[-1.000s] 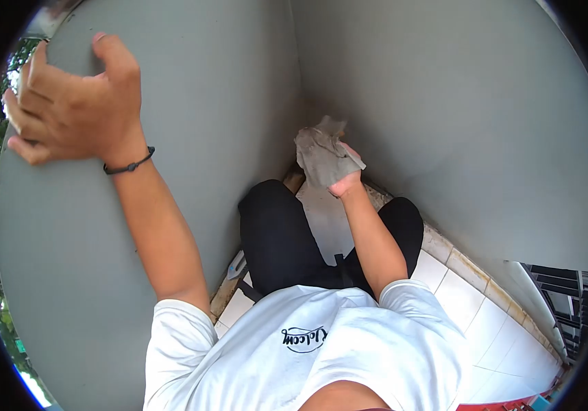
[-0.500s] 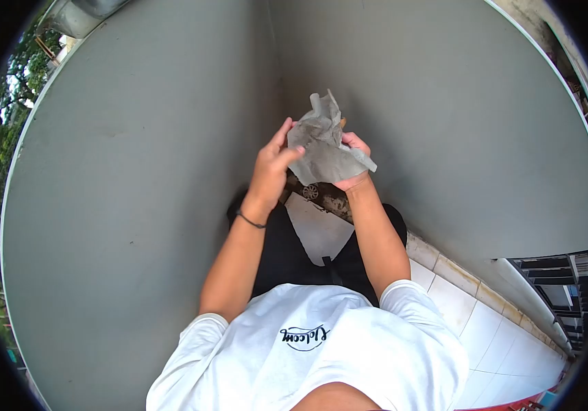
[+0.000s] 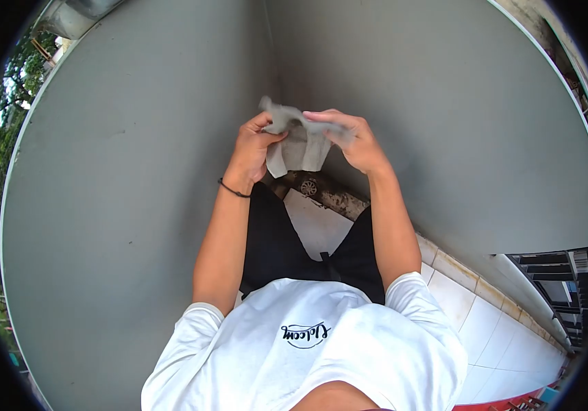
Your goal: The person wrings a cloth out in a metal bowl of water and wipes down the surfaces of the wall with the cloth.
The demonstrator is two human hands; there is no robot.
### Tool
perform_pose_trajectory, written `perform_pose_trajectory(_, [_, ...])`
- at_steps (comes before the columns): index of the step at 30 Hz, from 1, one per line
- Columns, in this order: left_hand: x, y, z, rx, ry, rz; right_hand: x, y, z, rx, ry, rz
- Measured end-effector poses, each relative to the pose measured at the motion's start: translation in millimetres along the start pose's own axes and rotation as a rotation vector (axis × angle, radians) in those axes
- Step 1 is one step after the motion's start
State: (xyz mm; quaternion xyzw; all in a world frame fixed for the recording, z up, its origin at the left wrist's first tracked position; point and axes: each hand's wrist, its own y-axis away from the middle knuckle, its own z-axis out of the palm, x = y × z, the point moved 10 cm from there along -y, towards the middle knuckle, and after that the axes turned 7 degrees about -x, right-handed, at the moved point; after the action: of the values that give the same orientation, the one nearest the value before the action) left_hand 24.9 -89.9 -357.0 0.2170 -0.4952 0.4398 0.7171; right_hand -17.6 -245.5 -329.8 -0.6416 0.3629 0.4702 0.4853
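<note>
A grey, wrinkled cloth (image 3: 295, 147) hangs between my two hands, in front of the corner of the grey walls. My left hand (image 3: 253, 147) grips its left side between thumb and fingers. On the other side, my right hand (image 3: 354, 137) pinches the upper right part of the cloth, which is partly blurred. The lower part of the cloth hangs down in folds above a small round drain cover (image 3: 308, 187).
Grey walls rise on the left (image 3: 116, 205) and right (image 3: 458, 137), meeting beyond my hands. White floor tiles (image 3: 489, 335) with a stained edge lie at the lower right. Dark metal railings (image 3: 561, 288) stand at far right, trees (image 3: 16, 116) at far left.
My left hand has come from the left wall to the cloth and now grips it. My right hand has shifted to the cloth's upper right, and the cloth hangs spread between both hands.
</note>
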Motion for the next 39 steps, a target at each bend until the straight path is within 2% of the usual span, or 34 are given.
perform_pose_trajectory(2, [-17.6,-11.2,-17.2,-0.036,0.061,-0.071,0.5,-8.2,-8.7,0.003,0.175,-0.071])
perform_pose_trajectory(3, [-16.9,-12.6,-14.8,-0.032,0.072,-0.064,11.2,-7.7,-16.7,0.014,0.34,0.059])
perform_pose_trajectory(6, [-31.8,-14.5,-6.2,-0.072,0.361,-0.179,32.9,-11.5,-33.7,0.213,0.111,0.071])
perform_pose_trajectory(7, [-41.0,-14.1,-8.1,-0.032,0.418,-0.237,41.8,-11.8,-35.2,0.213,0.143,0.14])
perform_pose_trajectory(9, [-45.5,-16.6,-13.2,0.053,0.014,-0.152,54.0,-10.8,-43.5,0.21,0.21,0.272])
perform_pose_trajectory(10, [-43.6,-18.3,-15.0,0.092,-0.191,-0.104,56.4,-10.2,-36.6,0.086,0.105,0.248])
perform_pose_trajectory(11, [-47.8,-19.5,-17.8,0.109,-0.165,-0.115,57.4,-3.2,-32.6,-0.037,-0.003,0.223])
perform_pose_trajectory(13, [-37.6,-21.8,-9.0,0.005,-0.401,-0.034,55.8,24.7,-26.4,-0.333,-0.195,0.247])
perform_pose_trajectory(14, [-32.5,-21.9,-3.6,-0.048,-0.518,0.014,55.3,27.1,-28.0,-0.285,-0.184,0.188])
perform_pose_trajectory(15, [-32.4,-17.4,9.3,-0.116,-0.625,-0.068,57.0,30.4,-26.3,-0.239,-0.172,0.132])
perform_pose_trajectory(16, [-31.1,-17.1,19.6,-0.16,-0.713,-0.039,61.5,33.5,-24.4,-0.19,-0.166,0.08])
perform_pose_trajectory(17, [-32.3,-17.2,30.5,-0.206,-0.8,-0.007,74.4,30.3,-4.6,-0.229,-0.131,0.046])
perform_pose_trajectory(18, [-29.7,-19.2,41.1,-0.253,-0.889,0.034,88.6,25.8,19.9,-0.242,-0.253,0.082])
perform_pose_trajectory(19, [-30.9,-22.9,37.3,-0.204,-1.005,-0.141,112.4,28.0,37.2,-0.245,-0.305,0.296])
perform_pose_trajectory(20, [-12.7,-24.0,39.5,-0.152,-1.122,0.012,154.8,25.6,37.8,-0.253,-0.169,0.373])
perform_pose_trajectory(21, [5.4,-19.9,41.0,-0.093,-1.236,0.172,151.3,25.1,33.6,-0.132,-0.077,0.518])
perform_pose_trajectory(22, [24.6,-11.7,43.6,-0.03,-1.346,0.338,159.0,23.6,38.0,-0.017,-0.326,0.529])
perform_pose_trajectory(24, [94.4,16.9,59.6,0.225,-1.664,0.544,147.9,25.7,27.8,0.366,-0.632,0.695])
perform_pose_trajectory(26, [176.7,62.8,89.9,0.509,-1.862,0.825,118.6,-6.7,-8.0,0.54,-0.56,0.41])
perform_pose_trajectory(27, [214.2,91.3,99.5,0.634,-1.881,1.032,106.7,-21.5,-28.4,0.625,-0.519,0.273])
perform_pose_trajectory(28, [242.6,120.6,108.6,0.788,-1.973,1.195,57.2,-42.2,-40.1,0.621,-0.284,0.112])
perform_pose_trajectory(30, [289.4,166.5,105.1,0.831,-1.51,1.659,-45.9,-70.6,-51.9,0.698,0.223,-0.199])
perform_pose_trajectory(31, [304.1,175.1,103.2,0.995,-1.633,1.645,-95.3,-83.4,-45.4,0.758,0.365,-0.465])
perform_pose_trajectory(33, [321.1,179.1,100.5,1.321,-1.874,1.531,-149.9,-121.8,-27.2,0.792,0.882,-0.758])
perform_pose_trajectory(34, [324.8,174.8,100.8,1.484,-1.99,1.437,-155.7,-148.7,-23.7,0.745,0.99,-0.833])
perform_pose_trajectory(35, [325.8,157.6,102.6,1.635,-2.108,1.272,-151.4,-177.1,-21.7,0.609,1.029,-0.822])
perform_pose_trajectory(36, [325.7,145.7,98.1,1.782,-2.216,1.082,-144.4,-185.8,-17.9,0.594,0.989,-0.839])
perform_pose_trajectory(37, [326.6,153.6,94.5,1.559,-2.23,1.248,-134.7,-192.2,-9.7,0.578,0.95,-0.855])
perform_pose_trajectory(39, [330.2,159.1,85.7,1.548,-2.23,1.26,-106.2,-205.6,-4.4,0.467,0.901,-0.869])
